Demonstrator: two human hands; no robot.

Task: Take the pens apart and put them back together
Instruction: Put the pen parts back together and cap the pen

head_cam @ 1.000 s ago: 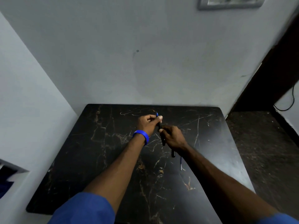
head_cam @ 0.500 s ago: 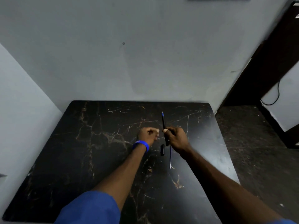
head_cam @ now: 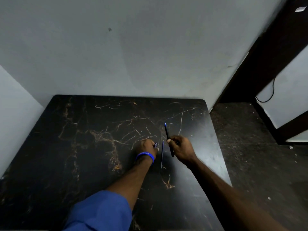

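My right hand [head_cam: 180, 148] grips a dark pen barrel [head_cam: 167, 135] with a blue tip that points away from me, held just above the black marble table [head_cam: 83, 147]. A thin blue refill [head_cam: 162, 154] lies on the table between my two hands. My left hand [head_cam: 147, 146], with a blue wristband, rests low on the table and pinches a small dark pen piece [head_cam: 155, 145] at its fingertips; most of that piece is hidden by the fingers.
The table stands in a corner against grey walls [head_cam: 133, 55]. To the right is dark speckled floor [head_cam: 258, 147], a dark door frame [head_cam: 266, 55] and a hanging black cable [head_cam: 270, 92].
The hands have separated. My left hand dropped to the table onto the small dark piece that lay there. The right hand moved right with the barrel, leaving the refill on the table.
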